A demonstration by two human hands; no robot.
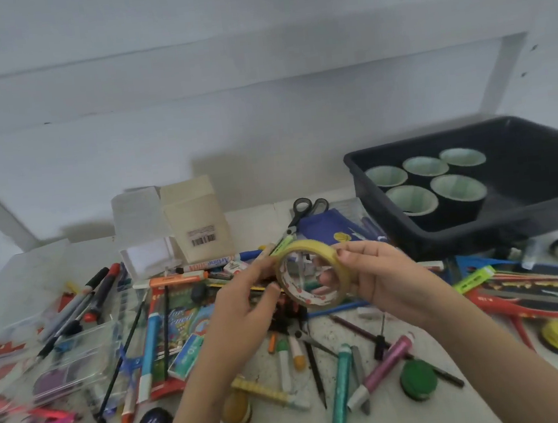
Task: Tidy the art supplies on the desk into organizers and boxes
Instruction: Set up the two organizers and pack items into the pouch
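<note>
Holding a yellow tape roll [310, 246] at frame centre above the littered desk [411, 404], the left hand [246, 304] pinches its left rim; the right hand [384, 276] curls its fingers around the right side.

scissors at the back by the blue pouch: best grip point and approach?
Grip the scissors by the black handle loops, coming from above at the far end. The loops lie exposed toward the wall. The blades point down-left into the markers, just behind the tape roll held by the left hand and right hand.
</note>
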